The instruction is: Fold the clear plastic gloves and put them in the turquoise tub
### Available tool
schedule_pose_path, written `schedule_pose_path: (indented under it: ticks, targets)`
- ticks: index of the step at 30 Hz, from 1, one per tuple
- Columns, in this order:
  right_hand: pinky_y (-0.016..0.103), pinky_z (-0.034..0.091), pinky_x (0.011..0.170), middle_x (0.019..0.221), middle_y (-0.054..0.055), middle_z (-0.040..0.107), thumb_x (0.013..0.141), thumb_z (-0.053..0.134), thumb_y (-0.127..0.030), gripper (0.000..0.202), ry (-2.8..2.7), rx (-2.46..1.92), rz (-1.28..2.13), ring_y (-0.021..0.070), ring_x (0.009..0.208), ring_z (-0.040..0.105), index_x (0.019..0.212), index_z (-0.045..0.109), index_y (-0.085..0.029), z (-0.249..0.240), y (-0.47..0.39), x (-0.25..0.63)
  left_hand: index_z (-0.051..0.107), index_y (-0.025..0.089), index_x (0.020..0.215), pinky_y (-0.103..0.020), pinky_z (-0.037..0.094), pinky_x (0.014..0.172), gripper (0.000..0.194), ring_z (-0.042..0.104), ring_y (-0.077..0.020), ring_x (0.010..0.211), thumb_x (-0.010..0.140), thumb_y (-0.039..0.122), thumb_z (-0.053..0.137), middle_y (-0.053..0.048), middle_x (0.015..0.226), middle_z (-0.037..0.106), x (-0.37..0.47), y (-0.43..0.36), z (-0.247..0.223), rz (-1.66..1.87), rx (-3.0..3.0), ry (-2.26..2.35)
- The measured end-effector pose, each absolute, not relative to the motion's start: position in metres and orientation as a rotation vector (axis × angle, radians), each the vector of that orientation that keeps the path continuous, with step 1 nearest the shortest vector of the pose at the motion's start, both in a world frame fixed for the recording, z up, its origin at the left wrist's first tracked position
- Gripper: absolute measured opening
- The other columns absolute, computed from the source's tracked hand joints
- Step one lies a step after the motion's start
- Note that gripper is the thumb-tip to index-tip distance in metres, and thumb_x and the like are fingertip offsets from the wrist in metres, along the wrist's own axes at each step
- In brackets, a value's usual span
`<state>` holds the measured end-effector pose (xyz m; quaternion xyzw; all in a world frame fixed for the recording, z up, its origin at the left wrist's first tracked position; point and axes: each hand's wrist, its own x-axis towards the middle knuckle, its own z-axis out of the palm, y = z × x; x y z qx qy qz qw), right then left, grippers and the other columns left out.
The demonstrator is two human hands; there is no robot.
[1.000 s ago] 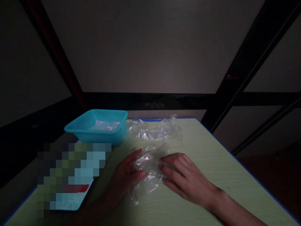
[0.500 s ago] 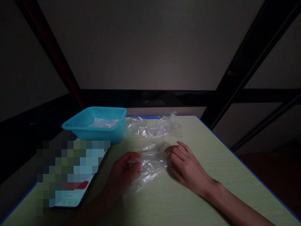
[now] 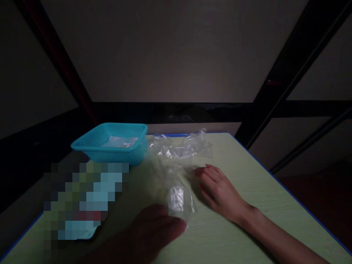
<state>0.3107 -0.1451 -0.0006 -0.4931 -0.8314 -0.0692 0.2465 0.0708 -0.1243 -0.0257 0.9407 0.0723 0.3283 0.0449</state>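
A clear plastic bag (image 3: 177, 198) lies crumpled over the middle of the green table (image 3: 247, 190). My left hand (image 3: 155, 231), blurred by motion, pinches the bag's near end between thumb and fingers. On the right, my right hand (image 3: 216, 185) rests at the bag's upper right edge with its fingers bent and slightly apart; its fingertips are partly hidden and no held object shows. Behind the hands, more crumpled clear plastic (image 3: 181, 146) lies near the table's far edge.
A blue plastic basket (image 3: 134, 156) with clear plastic inside stands at the back left. In front of it lies a pale blue flat object (image 3: 89, 233), mostly pixelated. A wall rises behind the table, with dark beams.
My left hand has moved toward me and slightly right, drawing the bag's near end with it. My right hand has hardly moved.
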Motion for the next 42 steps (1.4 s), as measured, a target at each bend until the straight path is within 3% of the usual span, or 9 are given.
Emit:
schedule_pose_path:
  ticks: [4,10,19,25,28,31,34,38,42]
  targets:
    - [0.042,0.048,0.079,0.091,0.012,0.063,0.08,0.042,-0.007,0.02,-2.203,-1.401,-0.233,0.0246,0.087,0.057,0.094,0.054,-0.013,0.007,-0.141,0.324,0.056,0.016,0.103,-0.022,0.047,0.067,0.027,0.06,-0.0125,0.067,0.09,0.007,0.033,-0.002,0.078,0.07,0.081,-0.124,-0.013,0.901,2.875,0.093]
    - [0.038,0.049,0.07,0.086,0.01,0.064,0.083,0.043,-0.011,0.014,-2.014,-1.372,-0.252,0.0221,0.08,0.06,0.091,0.054,-0.015,0.015,-0.139,0.342,0.05,0.014,0.111,-0.029,0.048,0.078,0.028,0.062,-0.0178,0.083,0.089,0.026,0.04,-0.007,0.093,0.07,0.079,-0.123,-0.005,0.878,2.828,0.068]
    - [0.032,0.045,0.062,0.075,0.005,0.06,0.083,0.044,-0.014,0.012,-2.219,-0.921,0.027,0.0168,0.069,0.053,0.082,0.056,-0.018,0.028,-0.158,0.322,0.056,0.022,0.092,-0.021,0.049,0.062,0.026,0.058,-0.0129,0.071,0.071,0.007,0.057,-0.001,0.081,0.057,0.082,-0.119,-0.021,1.147,2.402,0.498]
    - [0.037,0.045,0.081,0.092,0.007,0.066,0.086,0.042,-0.016,0.02,-2.438,-0.886,0.21,0.0197,0.091,0.055,0.098,0.059,-0.015,0.022,-0.156,0.319,0.052,0.02,0.088,-0.023,0.047,0.059,0.016,0.057,-0.0132,0.068,0.074,0.014,0.053,0.0,0.082,0.054,0.092,-0.109,-0.019,1.191,1.957,0.94]
    - [0.042,0.037,0.097,0.111,0.008,0.062,0.086,0.045,-0.017,0.03,-2.604,-0.971,0.284,0.0218,0.112,0.047,0.114,0.054,-0.013,0.016,-0.153,0.319,0.048,0.019,0.098,-0.023,0.043,0.053,0.026,0.054,-0.0134,0.06,0.074,0.023,0.055,0.002,0.071,0.054,0.093,-0.104,-0.02,1.06,1.715,1.11]
    - [0.046,0.025,0.107,0.118,0.009,0.058,0.078,0.049,-0.01,0.043,-2.643,-1.102,0.319,0.0217,0.119,0.042,0.121,0.049,-0.013,0.012,-0.152,0.318,0.046,0.019,0.103,-0.021,0.038,0.048,0.034,0.047,-0.0117,0.05,0.071,0.026,0.056,0.008,0.057,0.046,0.091,-0.101,-0.023,0.967,1.633,1.176]
    - [0.048,0.02,0.109,0.107,0.009,0.059,0.068,0.05,-0.005,0.046,-2.63,-1.2,0.322,0.0207,0.108,0.05,0.113,0.054,-0.013,0.012,-0.153,0.318,0.046,0.019,0.101,-0.019,0.031,0.042,0.034,0.039,-0.0102,0.043,0.069,0.025,0.055,0.011,0.05,0.039,0.09,-0.099,-0.023,0.923,1.634,1.22]
    - [0.051,0.019,0.109,0.083,0.002,0.057,0.063,0.049,-0.002,0.029,-2.654,-1.197,0.306,0.0184,0.09,0.055,0.083,0.059,-0.019,0.016,-0.154,0.319,0.047,0.018,0.1,-0.02,0.03,0.043,0.035,0.038,-0.0107,0.043,0.067,0.023,0.054,0.011,0.049,0.035,0.09,-0.098,-0.022,0.896,1.711,1.283]
    - [0.047,0.026,0.107,0.083,0.002,0.055,0.057,0.047,0.0,0.025,-2.626,-1.174,0.4,0.0169,0.085,0.055,0.068,0.055,-0.02,0.025,-0.158,0.32,0.048,0.018,0.104,-0.022,0.033,0.046,0.037,0.039,-0.0112,0.045,0.068,0.022,0.051,0.01,0.055,0.036,0.089,-0.098,-0.022,0.888,1.793,1.31]
